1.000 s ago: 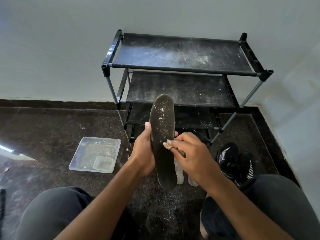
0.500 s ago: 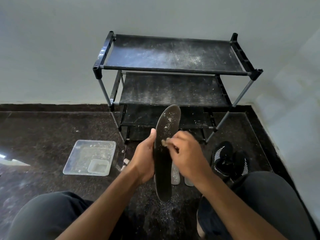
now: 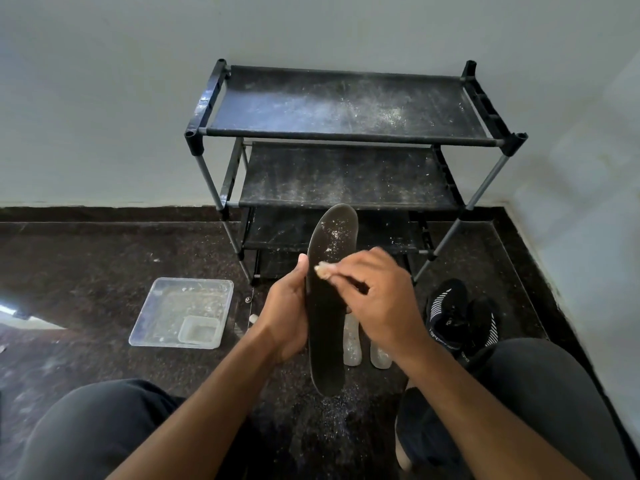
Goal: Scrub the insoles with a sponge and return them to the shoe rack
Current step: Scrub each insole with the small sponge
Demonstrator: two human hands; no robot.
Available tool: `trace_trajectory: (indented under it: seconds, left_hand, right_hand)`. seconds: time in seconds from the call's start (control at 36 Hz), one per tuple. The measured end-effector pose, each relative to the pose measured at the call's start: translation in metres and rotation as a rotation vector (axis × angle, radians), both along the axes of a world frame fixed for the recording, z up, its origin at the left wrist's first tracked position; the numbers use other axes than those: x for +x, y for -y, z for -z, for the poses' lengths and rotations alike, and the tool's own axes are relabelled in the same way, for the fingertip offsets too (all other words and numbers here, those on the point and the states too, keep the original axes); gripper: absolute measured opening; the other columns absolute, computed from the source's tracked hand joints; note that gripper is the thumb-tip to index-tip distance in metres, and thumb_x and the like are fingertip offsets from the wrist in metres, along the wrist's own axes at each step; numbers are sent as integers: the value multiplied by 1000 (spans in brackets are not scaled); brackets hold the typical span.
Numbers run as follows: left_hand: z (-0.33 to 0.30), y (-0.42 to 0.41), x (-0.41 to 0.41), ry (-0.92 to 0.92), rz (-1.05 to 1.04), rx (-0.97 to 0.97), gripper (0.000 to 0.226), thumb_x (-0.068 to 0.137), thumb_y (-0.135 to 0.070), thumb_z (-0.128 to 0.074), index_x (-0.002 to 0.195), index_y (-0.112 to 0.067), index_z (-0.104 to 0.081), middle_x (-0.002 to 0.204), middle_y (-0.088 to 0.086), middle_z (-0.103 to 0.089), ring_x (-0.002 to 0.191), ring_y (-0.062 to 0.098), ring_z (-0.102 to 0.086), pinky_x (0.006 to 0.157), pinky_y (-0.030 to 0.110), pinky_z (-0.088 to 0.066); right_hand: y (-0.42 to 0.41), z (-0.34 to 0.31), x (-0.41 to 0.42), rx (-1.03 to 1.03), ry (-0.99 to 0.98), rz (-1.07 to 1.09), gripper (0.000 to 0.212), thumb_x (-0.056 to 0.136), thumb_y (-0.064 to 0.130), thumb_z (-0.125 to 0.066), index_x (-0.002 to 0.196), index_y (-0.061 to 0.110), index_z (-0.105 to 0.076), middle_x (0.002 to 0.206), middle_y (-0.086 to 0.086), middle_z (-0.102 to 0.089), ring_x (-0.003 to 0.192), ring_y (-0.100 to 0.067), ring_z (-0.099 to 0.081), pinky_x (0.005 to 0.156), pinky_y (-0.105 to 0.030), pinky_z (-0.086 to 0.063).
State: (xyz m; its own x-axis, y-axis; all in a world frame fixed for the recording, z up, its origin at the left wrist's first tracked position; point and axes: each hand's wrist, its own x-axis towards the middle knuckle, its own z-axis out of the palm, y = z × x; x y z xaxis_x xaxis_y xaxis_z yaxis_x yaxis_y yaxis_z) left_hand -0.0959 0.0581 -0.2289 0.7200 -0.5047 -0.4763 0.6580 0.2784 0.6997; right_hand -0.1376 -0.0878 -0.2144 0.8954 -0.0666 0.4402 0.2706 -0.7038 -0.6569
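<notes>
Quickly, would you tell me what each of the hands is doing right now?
Left hand: grips the insole, upright.
Right hand: pinches a small sponge against the insole.

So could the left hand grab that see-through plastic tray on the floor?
Probably not right now: the left hand is gripping the long black insole. The clear plastic tray lies nearby to its left with nothing between them, so it would have to let go first.

I see the tray [image 3: 180, 311] on the floor [image 3: 86, 271] left of the shoe rack [image 3: 346, 140], the shoes [image 3: 457, 317] to its right.
</notes>
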Motion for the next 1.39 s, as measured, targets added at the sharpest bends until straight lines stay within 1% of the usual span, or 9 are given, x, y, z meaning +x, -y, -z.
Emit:
trace_trajectory:
  seconds: [0.22,0.36,0.44,0.64,0.78,0.94,1.06,1.25,1.39]
  left_hand:
    - [8,-1,2,-19,-8,11,65,108,-54,-32,125,-5,-72,126,21,-69,117,29,-68,108,42,-49]
    - [3,1,-1,5,0,22,64,109,-53,-28,127,-8,-71,122,20,-70,110,28,-70,100,45,-53]
    - [1,1,0,19,-4,50,64,108,-54,-33,129,-5,-68,111,21,-67,103,27,-63,106,39,-44]
    - [-2,-7,8,5,-38,51,73,107,-59,-27,130,-3,-67,120,21,-70,100,28,-70,86,40,-59]
    - [1,-5,7,-13,-35,65,74,106,-60,-28,135,-2,-64,141,28,-58,123,35,-58,104,37,-47]
    - [-3,-7,7,-13,-36,27,70,108,-57,-26,133,-5,-66,127,22,-69,103,27,-72,83,39,-59]
    - [-4,-4,5,-8,-24,16,68,108,-55,-28,127,-5,-69,105,15,-74,92,22,-73,84,37,-60]
    - [-3,-4,3,16,-31,37,70,108,-57,-25,127,-8,-72,134,27,-64,114,33,-62,109,52,-47]
    - [-4,-1,2,28,-8,21,68,109,-54,-25,132,-6,-67,132,23,-66,121,32,-66,102,43,-53]
  right_hand:
    - [-13,6,-10,-188,-77,-259,16,87,12,-63,89,10,-79,86,4,-58,86,-16,-53,74,-36,-51]
    - [-3,2,-2,-164,40,-72,12,88,1,-71,97,5,-78,89,0,-61,85,-13,-52,78,-18,-46]
    - [-9,4,-4,-150,-38,-195,13,88,6,-71,94,12,-80,88,4,-63,85,-15,-54,74,-26,-50]
    - [13,-1,-1,-240,-125,-130,11,79,4,-75,77,14,-78,81,11,-58,82,-8,-47,69,-21,-44]
    - [-14,6,-9,-270,-104,-313,17,89,18,-64,92,16,-80,93,8,-61,90,-13,-53,72,-35,-52]
    - [13,2,4,-157,-55,-66,5,84,6,-77,84,11,-80,81,5,-61,79,-14,-52,69,-25,-47]
    - [-8,3,-5,-188,-26,-207,14,89,8,-66,92,8,-80,90,2,-62,85,-16,-54,76,-26,-50]
    - [17,4,7,-213,11,56,7,84,1,-77,81,8,-79,80,3,-60,78,-13,-49,67,-30,-51]
    - [2,5,1,-246,68,-63,10,87,2,-75,96,6,-79,89,2,-63,82,-16,-52,74,-23,-48]
